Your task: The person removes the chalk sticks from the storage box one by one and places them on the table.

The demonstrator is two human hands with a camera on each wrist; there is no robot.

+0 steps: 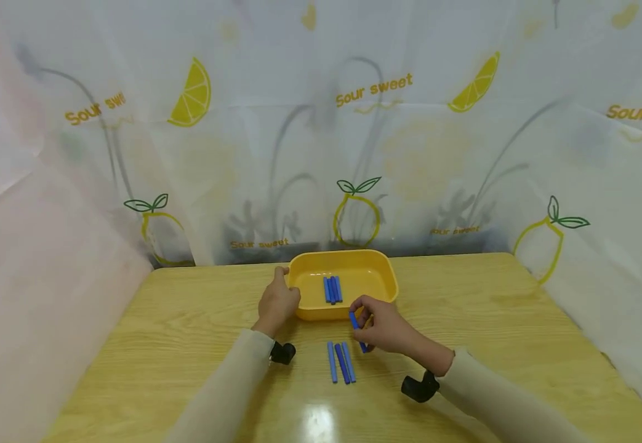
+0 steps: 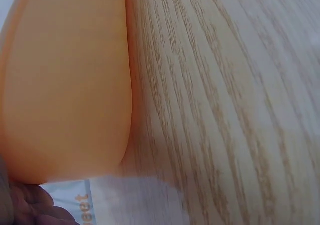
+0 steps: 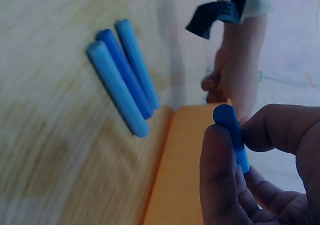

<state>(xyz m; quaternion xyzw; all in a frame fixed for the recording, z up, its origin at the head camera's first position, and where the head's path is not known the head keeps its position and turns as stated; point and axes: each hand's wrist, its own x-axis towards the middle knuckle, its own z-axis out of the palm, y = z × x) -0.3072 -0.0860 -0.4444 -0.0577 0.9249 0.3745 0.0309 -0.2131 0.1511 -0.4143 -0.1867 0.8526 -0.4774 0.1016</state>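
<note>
Dark-blue slender round stick (image 3: 235,135), smooth and opaque, is pinched between the thumb and fingers of the right hand (image 1: 385,326), tilted, just by the front wall of a yellow oblong tub (image 1: 321,314) with rounded corners and a glossy finish. The left hand (image 1: 277,303) grips the tub's left end, its thumb over the rim; the left-wrist view is filled mostly by the tub's side, so how its hidden fingertips press cannot be told. Inside the tub, four short blue sticks (image 1: 333,290), light and dark, lie side by side on the floor. Three more blue sticks (image 1: 341,362), a dark one between two light ones, lie on the pale wood-grain table (image 1: 188,344) in front of the tub, apart from it.

Judging by this layout, the step in hand is a transfer of the pinched stick from the table side into the tub. The next move seems to call for lifting it clear of the front rim, turning it in line with the four and lowering it beside them, with the left hand keeping the tub steady.
</note>
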